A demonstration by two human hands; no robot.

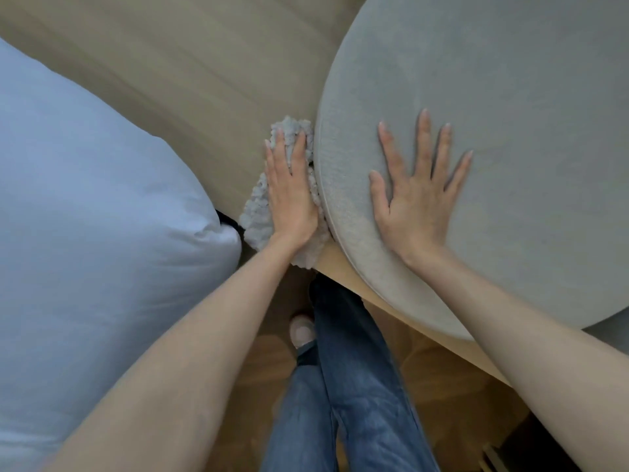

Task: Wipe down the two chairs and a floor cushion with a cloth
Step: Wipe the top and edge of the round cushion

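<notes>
The cloth (258,212) is showing a nubbly whitish grey, the round cushion (493,80) is looking plain mid grey, and the big pillow (85,199) is reading as soft light blue. Behind them the beige surface (190,80) is showing faint stripes, and the jeans (357,386) are looking faded blue over the brown floor (442,376).

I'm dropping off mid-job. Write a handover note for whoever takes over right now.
Left hand: flat, fingers straight, pressing the fluffy pale grey cloth against the side edge of the round grey fabric cushion.
Right hand: flat, fingers spread, on that cushion's top.
Big pale blue soft cushion: to the left, untouched.
Done: cannot tell from this view.
Left: finish this edge, then check the other pieces.
</notes>
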